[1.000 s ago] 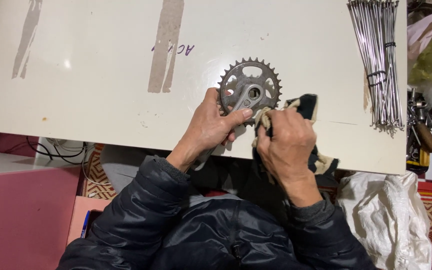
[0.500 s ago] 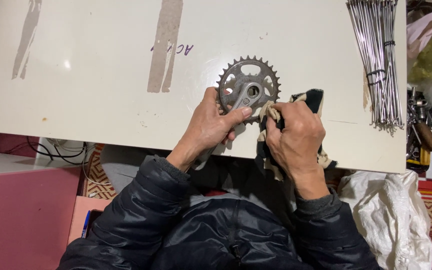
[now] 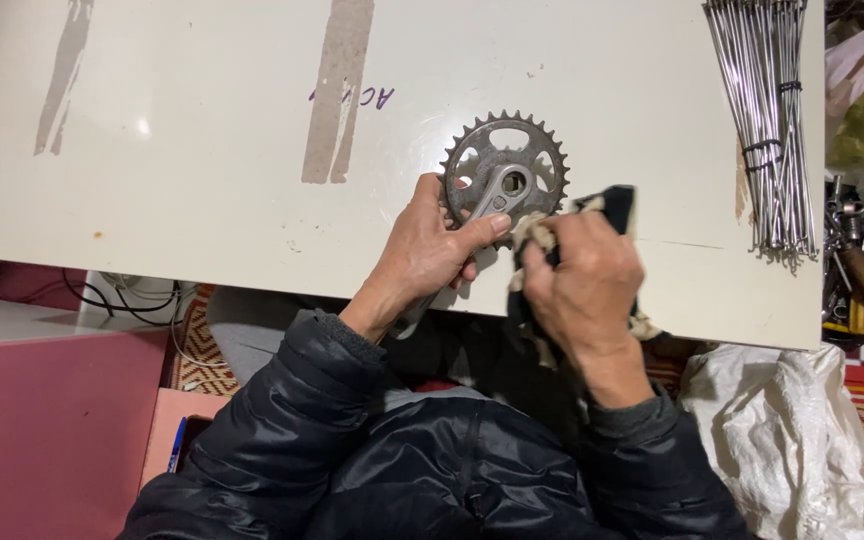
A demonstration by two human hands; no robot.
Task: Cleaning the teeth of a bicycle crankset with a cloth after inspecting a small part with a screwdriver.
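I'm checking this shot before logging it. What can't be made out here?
- Head view: the crank arm's lower end, under the left hand.
- Most of the rag, covered by the right hand.
- Spoke bundle: top cut off by the frame edge.
- Chainring: its lower edge, behind both hands.

Both forearms in dark padded sleeves reach forward and converge at centre. Left hand (image 3: 430,250) is palm-down, fingers curled in a grip, thumb stretched right toward the other hand. Right hand (image 3: 584,275) is back-up, fingers bunched and closed tight, wrist bent slightly inward, knuckles just beside the left thumb tip, the two hands almost touching
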